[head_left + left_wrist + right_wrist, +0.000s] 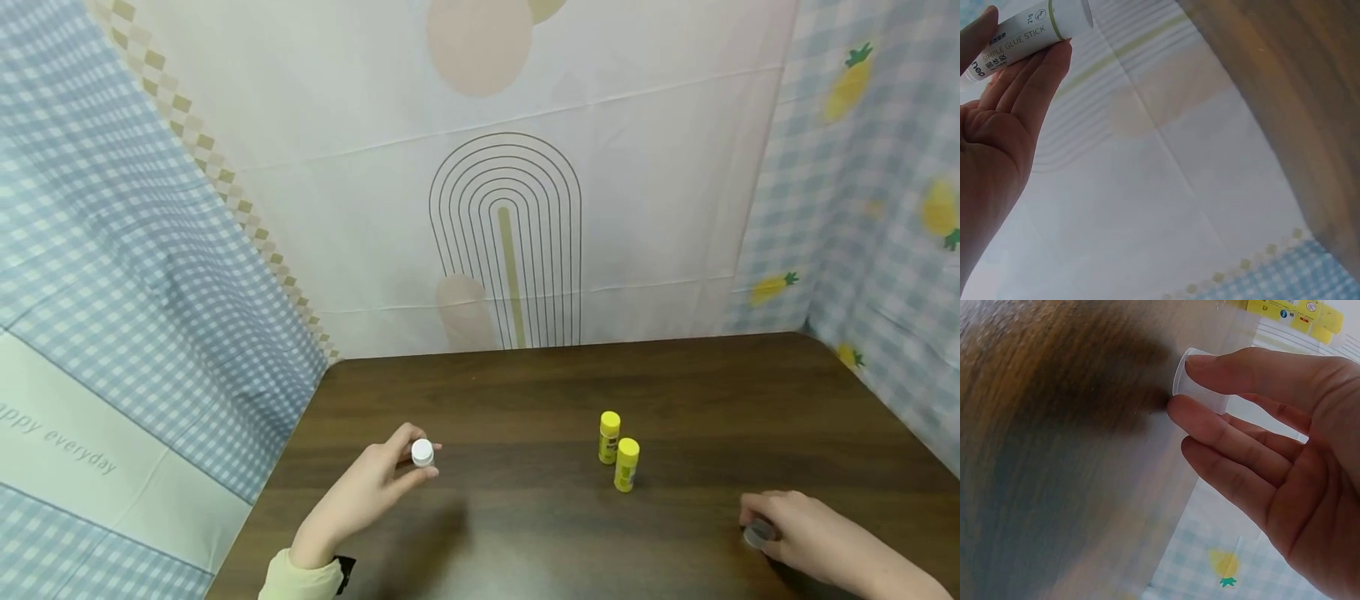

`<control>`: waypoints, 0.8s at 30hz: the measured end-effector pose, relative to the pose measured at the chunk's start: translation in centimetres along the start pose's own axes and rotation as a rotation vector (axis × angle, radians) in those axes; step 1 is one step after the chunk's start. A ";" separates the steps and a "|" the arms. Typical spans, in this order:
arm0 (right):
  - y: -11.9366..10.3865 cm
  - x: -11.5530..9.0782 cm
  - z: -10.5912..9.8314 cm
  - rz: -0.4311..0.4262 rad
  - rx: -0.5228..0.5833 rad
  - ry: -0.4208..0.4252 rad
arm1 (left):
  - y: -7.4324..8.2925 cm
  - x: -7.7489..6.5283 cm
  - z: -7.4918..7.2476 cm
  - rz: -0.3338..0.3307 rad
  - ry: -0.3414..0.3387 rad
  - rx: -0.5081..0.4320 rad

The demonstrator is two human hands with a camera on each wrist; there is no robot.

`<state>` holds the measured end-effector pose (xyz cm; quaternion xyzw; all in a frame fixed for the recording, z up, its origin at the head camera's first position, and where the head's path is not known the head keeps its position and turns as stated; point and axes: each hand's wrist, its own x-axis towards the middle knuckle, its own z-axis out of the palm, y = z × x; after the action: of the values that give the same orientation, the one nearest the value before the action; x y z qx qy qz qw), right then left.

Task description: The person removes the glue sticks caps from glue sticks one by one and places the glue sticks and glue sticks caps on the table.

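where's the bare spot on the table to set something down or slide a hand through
Bare table shows between the left grip and the two yellow tubes, behind the tubes up to the white cloth, and beyond the right grip toward the far right corner. It's crowded at the tubes, which stand close together.

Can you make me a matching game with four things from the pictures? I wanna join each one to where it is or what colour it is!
Things:
1. white glue stick
2. two yellow sticks
3. table
4. clear plastic piece

Places and colours:
A. dark brown, with a wood look
B. held by the right hand
C. standing upright, close to each other
D. held by the left hand

Right pairs: 1-D, 2-C, 3-A, 4-B
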<state>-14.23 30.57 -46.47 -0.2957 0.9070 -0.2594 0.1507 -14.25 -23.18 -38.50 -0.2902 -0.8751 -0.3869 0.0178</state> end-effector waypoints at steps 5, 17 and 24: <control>0.0 0.0 0.0 -0.013 0.006 0.000 | -1.1 -1.0 0.1 -0.036 -0.029 -0.030; 0.0 0.0 0.0 -0.013 -0.015 0.000 | -4.6 -3.2 0.9 -0.048 -0.128 -0.036; 0.1 -0.1 0.1 -0.001 -0.018 0.008 | -5.7 -3.5 0.9 -0.081 -0.146 -0.016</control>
<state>-14.18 30.66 -46.58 -0.2963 0.9097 -0.2525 0.1445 -14.08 -27.31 -43.83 -0.2823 -0.8819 -0.3722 -0.0641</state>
